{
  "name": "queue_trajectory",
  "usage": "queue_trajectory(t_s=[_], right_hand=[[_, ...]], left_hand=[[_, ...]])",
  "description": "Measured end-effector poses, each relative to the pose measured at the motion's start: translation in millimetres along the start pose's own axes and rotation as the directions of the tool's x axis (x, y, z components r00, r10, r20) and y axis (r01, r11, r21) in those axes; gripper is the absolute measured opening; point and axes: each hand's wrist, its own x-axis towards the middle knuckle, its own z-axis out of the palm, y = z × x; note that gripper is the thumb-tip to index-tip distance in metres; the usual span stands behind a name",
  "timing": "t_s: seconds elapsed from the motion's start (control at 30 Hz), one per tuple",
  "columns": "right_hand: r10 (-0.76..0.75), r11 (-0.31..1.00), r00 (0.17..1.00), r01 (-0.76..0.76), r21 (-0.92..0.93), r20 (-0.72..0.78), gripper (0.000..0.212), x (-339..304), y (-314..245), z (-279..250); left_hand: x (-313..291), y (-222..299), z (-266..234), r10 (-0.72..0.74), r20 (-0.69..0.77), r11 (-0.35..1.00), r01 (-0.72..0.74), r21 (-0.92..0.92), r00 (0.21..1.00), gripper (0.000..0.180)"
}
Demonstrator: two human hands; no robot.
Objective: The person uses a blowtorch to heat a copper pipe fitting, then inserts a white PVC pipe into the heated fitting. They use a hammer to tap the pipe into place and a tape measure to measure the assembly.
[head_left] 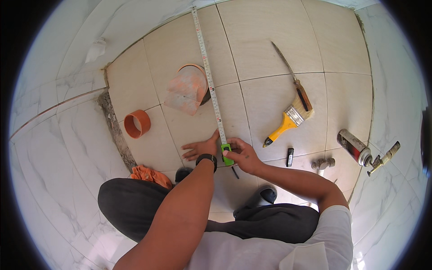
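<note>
A green tape measure [228, 155] is in my right hand [242, 155], whose fingers and thumb close round its case. The white blade [206, 63] runs out from it across the floor to the far wall's foot. My left hand [202, 147] lies with fingers spread on the tiles, just left of the blade, its index finger at the blade's edge. Left of the blade, beyond that hand, an orange pipe piece [186, 89] coated with grey dust sits against it. A short orange pipe ring [137, 124] stands farther left.
To the right lie a yellow-handled paintbrush [288, 121], a wood-handled pointed tool [288, 63], a black lighter [290, 157] and a hammer [322, 164]. A gas canister [354, 146] with a torch head [384, 158] lies by the right wall. An orange cloth [150, 175] is beside my left knee.
</note>
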Motion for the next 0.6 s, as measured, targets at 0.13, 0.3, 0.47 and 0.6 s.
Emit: queue_trajectory(t_s=[0.13,0.3,0.47,0.6], right_hand=[[-0.003,1.0,1.0,0.002,-0.031,-0.012,0.051,-0.5,-0.7,0.4],[-0.001,0.999,1.0,0.001,-0.049,-0.008,0.05,-1.7,-4.6,1.1],[0.001,1.0,1.0,-0.001,-0.02,0.0,0.05,-1.3,-4.8,0.5],[0.01,1.0,1.0,-0.01,-0.03,-0.006,0.049,-1.4,-1.6,-0.3]], left_hand=[[1.5,-1.5,1.0,0.006,-0.014,1.0,-0.006,-0.016,1.0,0.175],[2.2,-2.1,1.9,0.0,-0.001,1.0,0.0,-0.03,1.0,0.175],[1.7,-1.9,1.4,0.002,0.001,1.0,-0.002,-0.025,1.0,0.175],[2.4,-1.9,1.7,0.001,0.002,1.0,-0.001,-0.02,1.0,0.175]])
